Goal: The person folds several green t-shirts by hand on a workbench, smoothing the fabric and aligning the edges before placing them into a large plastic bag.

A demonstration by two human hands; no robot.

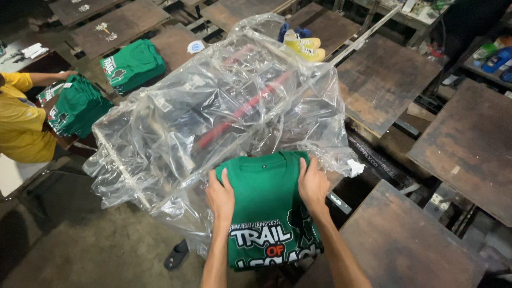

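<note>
A folded green T-shirt [269, 208], white-and-black print facing up, lies at the mouth of a large clear plastic bag [224, 112], its collar end just at the crumpled opening and the printed end toward the person. The left hand [220, 196] presses flat on the shirt's left edge, fingers stretched forward and close together, thumb along the side; the right hand [312, 185] lies the same way on the right edge near the collar. Both are open and flat, pressing and steadying the fabric, not gripping it; the shirt sits between them, touching both palms.

As a judgement: the film is slack and wrinkled, so the shirt's leading corners could catch on a fold and the neat fold could buckle or slide apart. The loose bag could also shift under a push, since neither hand holds it.

Through the bag a red bar [242, 109] and dark frame show. Beyond it a pair of yellow-soled shoes [304, 45] rests on a dark wooden desk [381, 80]. To the left lie two stacks of green shirts [133, 64], and a person in a yellow sleeve [18, 122] reaches to the nearer stack [77, 106]. A dark sandal [176, 255] lies on the concrete floor [90, 245].
</note>
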